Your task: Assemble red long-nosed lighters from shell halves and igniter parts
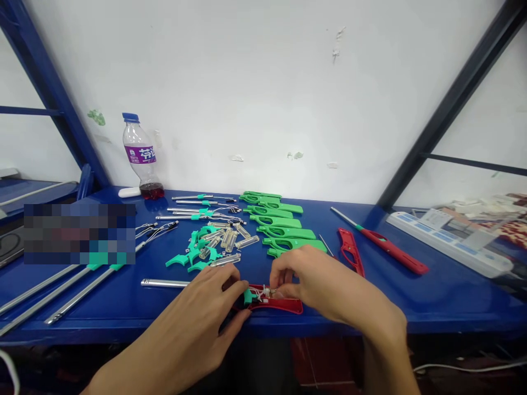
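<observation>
A red lighter shell half [288, 305] lies open side up at the table's front edge, with a metal tube [164, 283] reaching out to its left. Inside the shell sit a teal trigger [247, 297], white wires and a small clear part. My left hand [209, 312] is closed around the shell's left part, thumb at the front side and fingers behind. Over the shell's right part, my right hand [313, 282] pinches near the clear part and wires; the fingertips partly hide what they hold.
Several green shells [284, 222], clear tanks [229, 238], teal triggers [200, 255] and metal tubes [82, 282] lie about. Right are a red shell half [349, 249], an assembled red lighter [391, 249] and a power strip [448, 244]. A bottle [142, 159] stands back left.
</observation>
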The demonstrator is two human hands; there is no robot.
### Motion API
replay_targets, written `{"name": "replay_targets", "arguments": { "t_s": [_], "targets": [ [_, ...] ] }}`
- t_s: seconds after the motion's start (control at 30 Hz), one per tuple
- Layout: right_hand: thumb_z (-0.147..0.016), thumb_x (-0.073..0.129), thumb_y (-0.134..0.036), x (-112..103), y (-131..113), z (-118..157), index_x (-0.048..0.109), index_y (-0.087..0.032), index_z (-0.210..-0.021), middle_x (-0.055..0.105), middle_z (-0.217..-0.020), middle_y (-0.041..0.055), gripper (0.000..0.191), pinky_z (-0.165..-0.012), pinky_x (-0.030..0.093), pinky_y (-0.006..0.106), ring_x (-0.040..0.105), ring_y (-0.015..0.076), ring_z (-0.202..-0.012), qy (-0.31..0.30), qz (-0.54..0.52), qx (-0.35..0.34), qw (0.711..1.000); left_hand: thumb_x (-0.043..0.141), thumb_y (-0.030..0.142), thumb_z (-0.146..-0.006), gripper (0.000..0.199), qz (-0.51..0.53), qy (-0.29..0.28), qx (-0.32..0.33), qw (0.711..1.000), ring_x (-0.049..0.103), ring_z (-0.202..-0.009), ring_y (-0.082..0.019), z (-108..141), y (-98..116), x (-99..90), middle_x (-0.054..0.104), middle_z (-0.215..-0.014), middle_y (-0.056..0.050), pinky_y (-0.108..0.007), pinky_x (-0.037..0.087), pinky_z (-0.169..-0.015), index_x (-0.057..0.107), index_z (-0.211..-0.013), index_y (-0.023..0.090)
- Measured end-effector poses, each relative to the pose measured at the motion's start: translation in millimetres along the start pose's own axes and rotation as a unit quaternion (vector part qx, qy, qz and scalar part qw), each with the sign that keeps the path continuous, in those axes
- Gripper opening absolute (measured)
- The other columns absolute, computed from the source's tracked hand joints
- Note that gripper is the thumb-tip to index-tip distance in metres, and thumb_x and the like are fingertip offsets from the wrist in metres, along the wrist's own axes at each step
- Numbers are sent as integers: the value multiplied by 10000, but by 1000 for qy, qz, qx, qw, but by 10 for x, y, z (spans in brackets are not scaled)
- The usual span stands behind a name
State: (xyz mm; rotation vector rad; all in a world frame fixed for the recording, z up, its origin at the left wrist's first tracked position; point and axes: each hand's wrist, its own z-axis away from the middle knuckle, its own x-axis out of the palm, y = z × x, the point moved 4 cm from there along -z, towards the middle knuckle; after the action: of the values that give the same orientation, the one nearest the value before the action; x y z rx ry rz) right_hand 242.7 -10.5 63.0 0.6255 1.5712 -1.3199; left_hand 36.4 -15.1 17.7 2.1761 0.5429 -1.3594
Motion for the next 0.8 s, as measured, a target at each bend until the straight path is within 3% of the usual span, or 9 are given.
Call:
{"name": "replay_targets", "arguments": {
  "t_s": [0.4, 0.8],
  "targets": [
    [-761, 751, -24, 71, 80, -151, 823, -216, -773, 776, -670, -34, 205, -584, 429, 217, 695, 127, -630, -40, -79, 25, 996, 564, 188, -1045, 378, 36, -10, 6, 999, 647, -1095, -256, -25, -31, -24, 615, -1229, -50, -413, 550, -921, 642, -1379, 348],
    [-768, 739, -2, 73, 61, -135, 804, -211, -790, 818, -722, -18, 220, -611, 441, 232, 737, 150, -669, -13, -57, 5, 998, 538, 190, -1045, 302, 69, -32, -7, 997, 604, -1011, -221, -61, -7, -41, 569, -1146, -39, -356, 529, -854, 619, -1315, 300]
  ]
}}
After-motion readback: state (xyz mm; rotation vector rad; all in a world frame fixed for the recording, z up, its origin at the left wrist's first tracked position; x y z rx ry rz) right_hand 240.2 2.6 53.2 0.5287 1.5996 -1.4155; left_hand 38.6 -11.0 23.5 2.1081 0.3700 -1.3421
